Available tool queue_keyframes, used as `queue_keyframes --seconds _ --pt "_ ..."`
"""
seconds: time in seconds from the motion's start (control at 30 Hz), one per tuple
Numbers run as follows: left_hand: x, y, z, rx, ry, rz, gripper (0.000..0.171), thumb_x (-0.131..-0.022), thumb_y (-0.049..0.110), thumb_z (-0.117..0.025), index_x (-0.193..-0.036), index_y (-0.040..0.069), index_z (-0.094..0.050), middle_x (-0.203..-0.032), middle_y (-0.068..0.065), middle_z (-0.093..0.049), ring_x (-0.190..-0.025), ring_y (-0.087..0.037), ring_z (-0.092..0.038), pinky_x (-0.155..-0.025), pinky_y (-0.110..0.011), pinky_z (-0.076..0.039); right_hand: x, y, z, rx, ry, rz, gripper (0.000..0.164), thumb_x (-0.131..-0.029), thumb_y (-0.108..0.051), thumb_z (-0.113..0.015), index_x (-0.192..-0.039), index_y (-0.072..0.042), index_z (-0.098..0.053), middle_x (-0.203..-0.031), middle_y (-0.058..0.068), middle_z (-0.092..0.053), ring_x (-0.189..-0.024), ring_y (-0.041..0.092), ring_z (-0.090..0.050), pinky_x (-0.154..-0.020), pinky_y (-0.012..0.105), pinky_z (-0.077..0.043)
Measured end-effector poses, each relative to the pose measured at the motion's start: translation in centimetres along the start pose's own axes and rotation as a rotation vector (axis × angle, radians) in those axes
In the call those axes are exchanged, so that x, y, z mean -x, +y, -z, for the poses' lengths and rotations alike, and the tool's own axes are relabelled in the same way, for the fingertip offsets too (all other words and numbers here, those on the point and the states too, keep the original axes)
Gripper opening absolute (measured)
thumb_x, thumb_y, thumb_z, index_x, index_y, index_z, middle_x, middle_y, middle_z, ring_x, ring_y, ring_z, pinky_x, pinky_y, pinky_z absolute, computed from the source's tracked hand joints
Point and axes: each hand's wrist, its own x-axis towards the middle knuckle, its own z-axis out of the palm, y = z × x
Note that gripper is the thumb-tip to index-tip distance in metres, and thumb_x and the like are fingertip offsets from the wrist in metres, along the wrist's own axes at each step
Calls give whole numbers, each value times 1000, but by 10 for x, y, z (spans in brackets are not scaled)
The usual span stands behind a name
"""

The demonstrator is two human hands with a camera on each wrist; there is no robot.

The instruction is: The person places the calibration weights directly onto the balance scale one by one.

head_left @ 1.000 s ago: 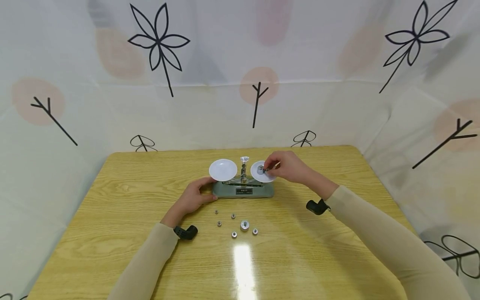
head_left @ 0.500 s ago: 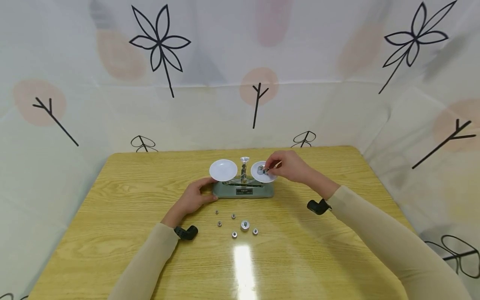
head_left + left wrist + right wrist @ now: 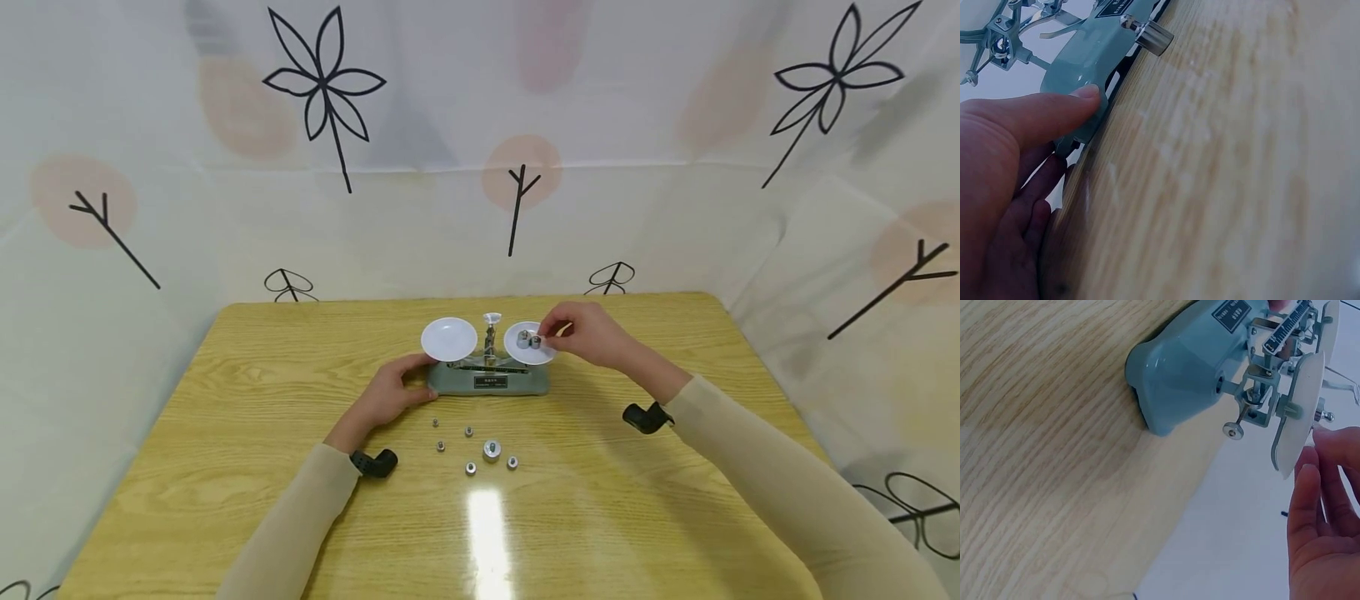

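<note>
A green-based balance scale (image 3: 489, 382) stands at the back of the table. My left hand (image 3: 386, 392) grips its left end, thumb (image 3: 1063, 115) on the front and fingers reaching round behind. The left white pan (image 3: 448, 339) holds nothing. On the right pan (image 3: 534, 358) sit a larger metal weight (image 3: 522, 340) and a smaller one (image 3: 536, 342). Beside the smaller weight, at the pan's right edge, is my right hand (image 3: 588, 333), fingertips just off it. Its thumb and fingers (image 3: 1305, 497) lie close by the pan rim in the right wrist view.
Several loose metal weights stand in front of the scale, the biggest (image 3: 491, 451) among small ones such as this weight (image 3: 470, 468). The wooden table (image 3: 262, 425) ends at a patterned cloth (image 3: 420, 225) behind.
My right hand has let go of the smaller weight on the right pan and drawn slightly to the right, so the weight shows more. The left hand has not moved.
</note>
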Motion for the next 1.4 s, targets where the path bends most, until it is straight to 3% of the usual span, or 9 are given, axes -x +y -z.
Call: queue_keyframes --seconds 0.33,0.63,1.13,1.4 --pt "1 5 -3 -13 14 8 56 -86 4 -77 -138 3 -57 -142 -16 -53 -135 -34 -45 -110 -53 -35 10 -2 -2 -24 39 12 12 -88 0 -74 -99 -6 -73 -99 6 -69 -89 21 -64 -74 35 -55" --pt "11 45 4 -10 -5 1 51 -87 1 -74 -136 0 -58 -141 -18 -54 -134 -36 -45 -110 -52 -37 20 -4 -8 -72 54 86 14 -87 1 -75 -99 -5 -73 -100 6 -69 -90 20 -66 -75 33 -57" --pt "12 47 4 2 4 17 51 -87 1 -74 -136 0 -58 -142 -18 -53 -135 -36 -44 -109 -53 -36 44 -13 -21 -116 58 145 17 -86 4 -74 -97 -9 -73 -94 -3 -67 -86 14 -65 -74 33 -57" --pt "13 46 5 -3 -10 17 52 -88 2 -74 -137 0 -57 -142 -18 -52 -136 -36 -43 -109 -53 -36 56 -15 -37 -160 36 162 22 -87 2 -75 -96 -18 -72 -96 -1 -68 -86 13 -64 -74 29 -56"
